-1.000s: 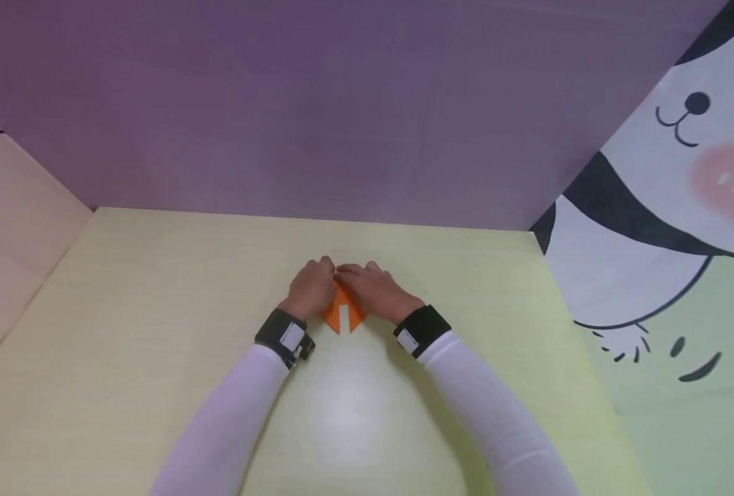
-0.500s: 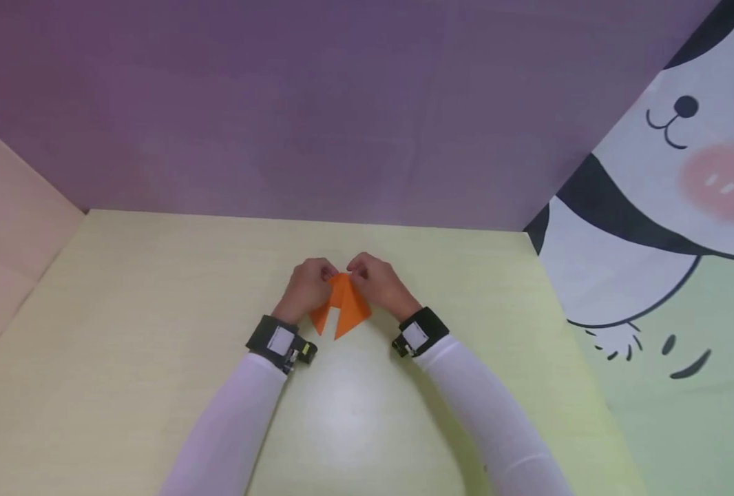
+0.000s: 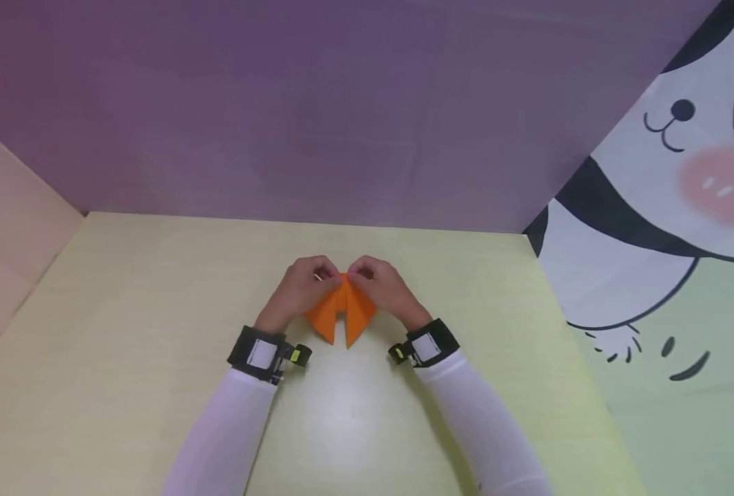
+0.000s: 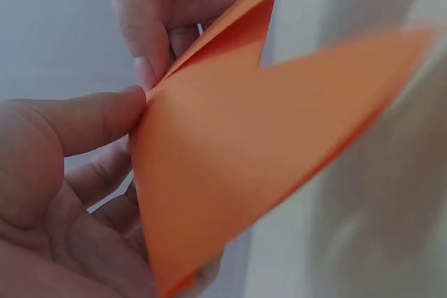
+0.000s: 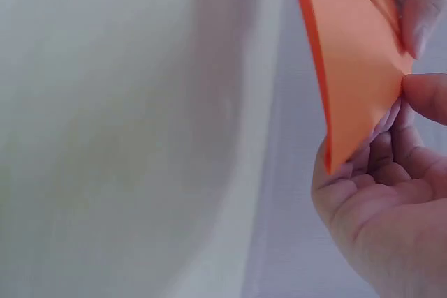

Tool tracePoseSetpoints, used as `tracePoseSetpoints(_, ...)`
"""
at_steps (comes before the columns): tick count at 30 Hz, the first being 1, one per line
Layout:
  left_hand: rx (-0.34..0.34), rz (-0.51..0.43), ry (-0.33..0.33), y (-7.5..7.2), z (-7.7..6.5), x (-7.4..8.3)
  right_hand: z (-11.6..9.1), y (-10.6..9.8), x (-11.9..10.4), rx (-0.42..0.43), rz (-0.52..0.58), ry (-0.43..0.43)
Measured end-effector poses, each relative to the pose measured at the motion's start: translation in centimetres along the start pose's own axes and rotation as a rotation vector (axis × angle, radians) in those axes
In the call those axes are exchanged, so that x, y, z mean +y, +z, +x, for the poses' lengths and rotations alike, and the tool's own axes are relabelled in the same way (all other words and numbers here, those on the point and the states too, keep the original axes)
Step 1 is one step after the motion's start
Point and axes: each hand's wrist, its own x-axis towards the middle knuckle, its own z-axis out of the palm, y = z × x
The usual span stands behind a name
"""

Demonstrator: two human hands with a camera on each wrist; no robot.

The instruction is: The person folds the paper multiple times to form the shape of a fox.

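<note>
Between both hands is a folded orange paper (image 3: 359,313), with two pointed flaps spreading toward the person and a narrow gap between them. My left hand (image 3: 305,286) pinches its upper left edge; in the left wrist view the thumb presses on the near face of the folded paper (image 4: 216,144) with fingers behind it. My right hand (image 3: 384,286) pinches the upper right edge close beside the left one. In the right wrist view, the right hand (image 5: 380,207) has its thumb at the edge of the folded paper (image 5: 356,68) and its other fingers curled behind.
A pale wooden table (image 3: 156,310) lies under the hands. Behind its far edge stands a purple wall panel (image 3: 311,117). A panel with a panda drawing (image 3: 640,275) rises at the right, and a pale pink panel (image 3: 14,241) at the left.
Both hands have gone from lying over the paper to pinching its top edge with thumbs toward the person. The paper's flaps now show more fully, and the wrists have turned outward.
</note>
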Motion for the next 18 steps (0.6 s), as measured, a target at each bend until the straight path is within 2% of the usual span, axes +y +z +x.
tracePoseSetpoints(6,-0.038,-0.017,0.117,-1.2,-0.6,1.2,-0.8,-0.8,-2.5,0.001,0.061,-0.036)
tracePoseSetpoints(14,-0.21,-0.052,0.243,-3.0,-2.0,3.0,-2.8,-1.8,-5.1,-0.02,0.139,-0.058)
tracePoseSetpoints(16,-0.203,-0.054,0.279,-3.2,-2.3,3.4,-3.2,-1.9,-5.5,-0.028,0.143,-0.074)
tracePoseSetpoints(18,-0.167,-0.045,0.322,-3.2,-2.4,3.7,-3.6,-1.9,-5.9,-0.029,0.127,-0.098)
